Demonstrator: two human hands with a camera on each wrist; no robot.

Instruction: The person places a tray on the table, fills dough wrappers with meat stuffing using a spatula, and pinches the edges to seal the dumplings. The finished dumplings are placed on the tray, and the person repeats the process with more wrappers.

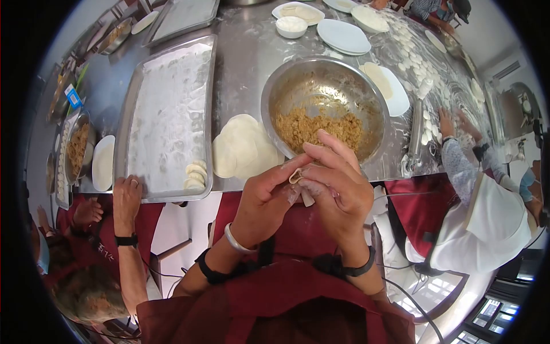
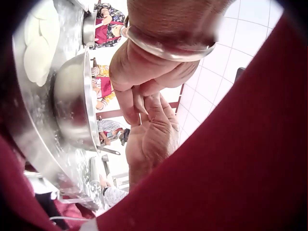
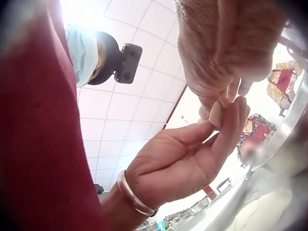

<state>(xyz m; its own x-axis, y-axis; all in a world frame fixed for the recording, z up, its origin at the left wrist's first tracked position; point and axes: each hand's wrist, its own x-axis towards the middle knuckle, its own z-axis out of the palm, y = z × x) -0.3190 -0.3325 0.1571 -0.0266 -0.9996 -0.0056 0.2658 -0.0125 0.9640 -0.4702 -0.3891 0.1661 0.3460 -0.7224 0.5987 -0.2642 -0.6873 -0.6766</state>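
Both hands meet at a small, partly folded dumpling [image 1: 295,175] in front of the table edge. My left hand [image 1: 258,200], with a silver bangle on its wrist, pinches one side of the dough between thumb and fingers. From the other side my right hand [image 1: 344,192] pinches the dumpling's edge, fingers bent over it. In the right wrist view the pale dough [image 3: 216,114] shows between the fingertips; most of it is hidden by the hands. Just beyond them stands a steel bowl [image 1: 269,94] of brown minced filling [image 1: 321,129]. Round dough wrappers [image 1: 243,146] lie stacked left of the bowl.
A floured metal tray [image 1: 166,109] at left holds several finished dumplings [image 1: 195,175] in its near corner. Another person's hand [image 1: 126,195] rests at its rim. White plates [image 1: 344,37] and a small flour bowl [image 1: 291,26] stand behind; other people work at right.
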